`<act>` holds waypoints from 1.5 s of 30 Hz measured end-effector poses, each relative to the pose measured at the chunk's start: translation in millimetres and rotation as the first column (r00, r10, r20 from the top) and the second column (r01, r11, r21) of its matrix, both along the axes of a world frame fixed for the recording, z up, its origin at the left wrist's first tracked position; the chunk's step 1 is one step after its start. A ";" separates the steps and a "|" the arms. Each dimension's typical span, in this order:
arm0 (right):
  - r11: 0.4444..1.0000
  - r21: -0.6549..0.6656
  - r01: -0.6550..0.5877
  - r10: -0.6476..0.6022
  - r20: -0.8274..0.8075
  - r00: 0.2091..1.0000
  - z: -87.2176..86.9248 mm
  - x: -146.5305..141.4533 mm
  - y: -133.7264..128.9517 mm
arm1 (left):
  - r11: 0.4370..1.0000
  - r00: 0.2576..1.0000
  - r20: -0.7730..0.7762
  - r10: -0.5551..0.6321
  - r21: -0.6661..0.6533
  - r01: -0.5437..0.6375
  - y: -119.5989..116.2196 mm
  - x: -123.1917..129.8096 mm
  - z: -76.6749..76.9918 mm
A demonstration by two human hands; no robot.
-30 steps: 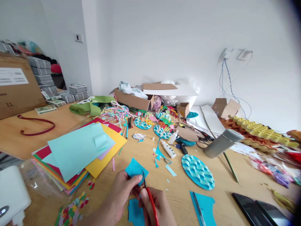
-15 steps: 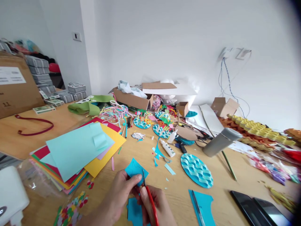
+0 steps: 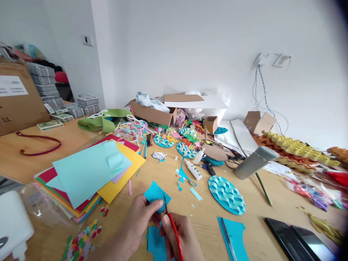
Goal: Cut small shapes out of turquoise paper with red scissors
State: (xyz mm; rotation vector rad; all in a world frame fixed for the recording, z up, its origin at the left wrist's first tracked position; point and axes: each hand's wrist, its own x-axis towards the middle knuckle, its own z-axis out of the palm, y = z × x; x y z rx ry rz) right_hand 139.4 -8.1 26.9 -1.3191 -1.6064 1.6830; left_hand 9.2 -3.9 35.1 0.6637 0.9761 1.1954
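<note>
Pinching blue paper (image 3: 153,190) in the grip of the left hand (image 3: 140,217) above the bench (image 3: 206,232) and grasping red-handled scissors (image 3: 176,233) in the right hand (image 3: 183,230), best to turn the paper into the blades (image 3: 165,204), holding the thumb (image 3: 154,206) clear.

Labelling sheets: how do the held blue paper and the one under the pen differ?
Held paper: in the left hand, scissors at it; other paper: on the table, under a pen.
Held paper: pointed top corner; other paper: notched right edge.
Both are blue.
</note>
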 end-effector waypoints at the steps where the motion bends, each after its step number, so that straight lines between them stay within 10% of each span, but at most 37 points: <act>1: 1.000 -0.004 -0.001 0.001 -0.003 1.000 -0.4 -0.1 0.1 | 1.000 1.000 0.002 0.004 -0.006 -0.004 -0.1 0.1 0.2; 45: 0.997 0.068 -0.047 0.045 0.032 0.998 10.9 4.5 -1.2 | 0.999 0.997 -0.071 -0.040 0.014 0.042 -0.8 -2.7 5.1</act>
